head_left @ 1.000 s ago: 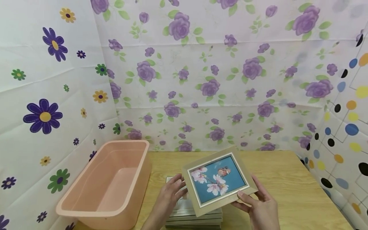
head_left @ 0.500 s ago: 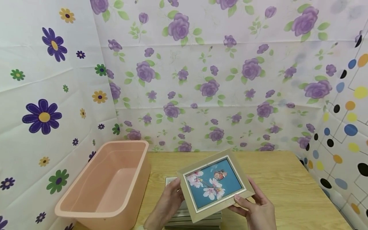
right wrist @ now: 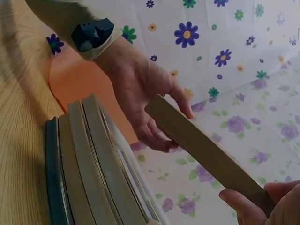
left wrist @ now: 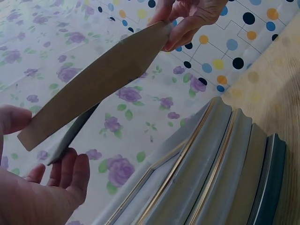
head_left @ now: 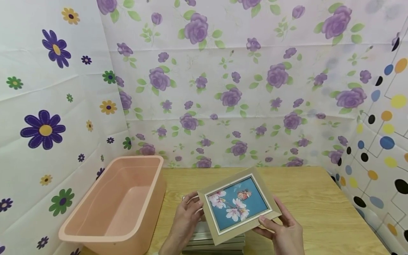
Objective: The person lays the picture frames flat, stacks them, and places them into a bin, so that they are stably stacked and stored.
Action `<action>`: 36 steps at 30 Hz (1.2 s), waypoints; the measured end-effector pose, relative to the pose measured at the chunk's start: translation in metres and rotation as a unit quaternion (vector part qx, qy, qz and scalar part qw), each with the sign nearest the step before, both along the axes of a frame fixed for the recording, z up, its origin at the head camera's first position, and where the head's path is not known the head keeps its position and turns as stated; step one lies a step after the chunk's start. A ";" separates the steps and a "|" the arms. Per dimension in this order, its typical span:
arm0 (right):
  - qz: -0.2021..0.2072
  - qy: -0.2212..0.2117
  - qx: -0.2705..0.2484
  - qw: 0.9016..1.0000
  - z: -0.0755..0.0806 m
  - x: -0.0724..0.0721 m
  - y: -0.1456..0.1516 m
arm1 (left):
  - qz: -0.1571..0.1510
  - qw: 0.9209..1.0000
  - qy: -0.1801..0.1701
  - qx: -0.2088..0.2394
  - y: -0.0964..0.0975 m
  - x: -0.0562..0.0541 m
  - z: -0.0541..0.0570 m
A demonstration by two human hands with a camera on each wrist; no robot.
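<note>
A picture frame (head_left: 237,205) with a beige border shows pink-white blossoms and a butterfly on blue. It is held tilted above a stack of frames (head_left: 213,242). My right hand (head_left: 283,225) grips its lower right corner, thumb on the front border. At the left edge is my left hand (head_left: 186,217), fingers bent. In the left wrist view, the left thumb (left wrist: 14,119) lies at the frame's edge, while the fingers touch the end of a dark back stand (left wrist: 72,133) angled out from the frame.
A pink plastic tub (head_left: 111,202) stands left of the stack on the wooden table (head_left: 318,205). Flowered cloth (head_left: 204,88) hangs behind, with a dotted cloth (head_left: 382,159) on the right. In the left wrist view, several frames (left wrist: 201,164) lie piled beside the hands.
The picture frame has shifted slightly left and down with my right hand. My left hand has moved in at its left edge, and its fingers have changed their bend.
</note>
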State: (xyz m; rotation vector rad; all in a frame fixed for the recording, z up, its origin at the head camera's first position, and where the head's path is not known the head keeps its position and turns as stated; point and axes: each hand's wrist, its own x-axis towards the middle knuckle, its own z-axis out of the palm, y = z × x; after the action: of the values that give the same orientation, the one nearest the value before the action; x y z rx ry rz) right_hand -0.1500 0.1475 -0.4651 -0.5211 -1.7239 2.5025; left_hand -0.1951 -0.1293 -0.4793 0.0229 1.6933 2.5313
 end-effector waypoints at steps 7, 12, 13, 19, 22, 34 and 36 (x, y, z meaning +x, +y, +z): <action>-0.004 -0.004 0.007 1.000 -0.006 -0.004 -0.002 | 0.080 0.991 0.055 -0.088 0.004 0.005 0.000; -0.007 -0.009 0.012 1.000 -0.009 -0.006 -0.003 | 0.126 0.977 0.087 -0.148 0.008 0.012 -0.001; -0.007 -0.009 0.013 1.000 -0.010 -0.007 -0.004 | 0.127 0.975 0.098 -0.157 0.008 0.013 -0.002; -0.005 -0.008 0.014 1.000 -0.009 -0.008 -0.004 | 0.105 0.919 0.221 -0.310 0.004 0.026 -0.010; -0.002 -0.004 0.010 1.000 -0.009 -0.007 -0.005 | 0.079 0.880 0.260 -0.389 -0.001 0.031 -0.012; 0.051 0.026 0.016 0.998 -0.012 -0.006 -0.005 | 0.005 0.862 0.228 -0.453 -0.016 0.039 -0.008; 0.079 0.030 0.064 0.994 -0.010 -0.007 -0.001 | 0.000 0.866 0.254 -0.431 -0.022 0.038 -0.011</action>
State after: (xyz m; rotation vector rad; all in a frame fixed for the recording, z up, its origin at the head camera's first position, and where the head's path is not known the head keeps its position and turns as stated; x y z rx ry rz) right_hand -0.1567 0.1460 -0.4747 -0.3081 -1.9584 2.4557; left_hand -0.1574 -0.1515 -0.4900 0.6600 2.8504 1.5981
